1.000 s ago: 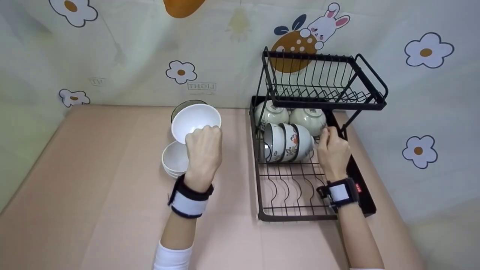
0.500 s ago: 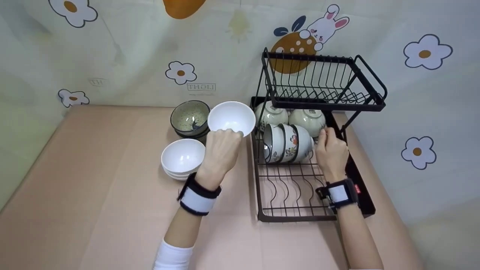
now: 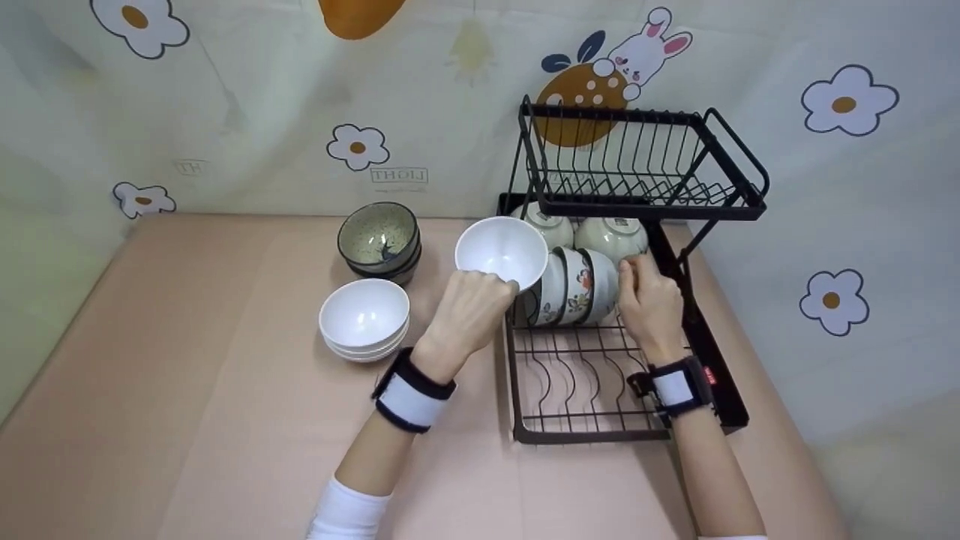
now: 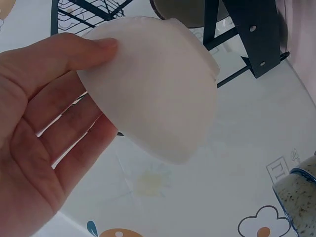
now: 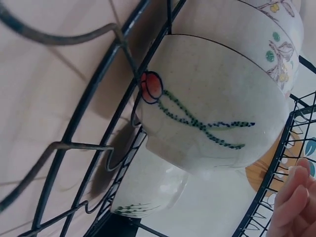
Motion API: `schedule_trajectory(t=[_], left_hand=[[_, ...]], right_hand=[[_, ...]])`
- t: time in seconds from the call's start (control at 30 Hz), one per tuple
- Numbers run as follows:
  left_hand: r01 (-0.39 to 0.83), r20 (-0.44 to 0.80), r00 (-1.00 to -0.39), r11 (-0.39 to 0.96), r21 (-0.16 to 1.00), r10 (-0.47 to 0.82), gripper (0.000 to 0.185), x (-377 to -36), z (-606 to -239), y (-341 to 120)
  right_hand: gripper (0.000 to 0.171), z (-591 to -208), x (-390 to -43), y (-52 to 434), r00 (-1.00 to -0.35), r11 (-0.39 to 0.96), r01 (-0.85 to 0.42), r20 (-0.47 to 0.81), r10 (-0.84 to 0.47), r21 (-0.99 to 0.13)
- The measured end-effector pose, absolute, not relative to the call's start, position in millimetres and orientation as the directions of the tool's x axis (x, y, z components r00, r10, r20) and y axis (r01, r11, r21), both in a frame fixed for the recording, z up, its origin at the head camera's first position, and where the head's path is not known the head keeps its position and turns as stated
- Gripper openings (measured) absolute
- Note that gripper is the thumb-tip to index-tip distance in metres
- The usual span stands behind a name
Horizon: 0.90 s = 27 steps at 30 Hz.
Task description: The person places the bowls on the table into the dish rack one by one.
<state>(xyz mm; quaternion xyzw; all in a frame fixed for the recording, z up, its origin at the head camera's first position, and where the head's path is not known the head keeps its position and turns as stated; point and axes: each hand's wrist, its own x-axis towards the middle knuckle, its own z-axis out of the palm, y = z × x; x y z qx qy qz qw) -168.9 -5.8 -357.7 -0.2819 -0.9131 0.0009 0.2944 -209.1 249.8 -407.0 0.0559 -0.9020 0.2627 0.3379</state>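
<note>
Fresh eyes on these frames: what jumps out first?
Probably the glossy white bowl in the left hand, near the middle of the head view. Next, the black two-tier rack to its right, with flower-patterned bowls on edge low inside. Then the cartoon rabbit on the backdrop behind it.

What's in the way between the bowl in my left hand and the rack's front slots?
Nothing visible blocks the held bowl from the front slots, though the rack's left rim may need clearing. The patterned bowls sit farther back.
</note>
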Motion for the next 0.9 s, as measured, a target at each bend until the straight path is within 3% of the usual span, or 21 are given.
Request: schedule_trajectory(t=[0.37, 0.6, 0.9], left_hand=[[0.581, 0.537, -0.591, 0.779, -0.235, 0.602, 0.012, -165, -358, 4], [0.604, 0.539, -0.556, 0.753, -0.262, 0.633, 0.007, -162, -355, 6], [0.657, 0.557, -0.436, 0.673, -0.34, 0.707, 0.011, -161, -360, 16]], right_hand=[[0.021, -405, -208, 248, -0.723, 0.791, -0.452, 0.688, -0.055, -0.412], [0.03, -403, -206, 248, -0.732, 0.709, -0.55, 0.664, -0.153, -0.442], [0.03, -403, -203, 248, -0.756, 0.595, -0.593, 0.63, -0.18, -0.542]])
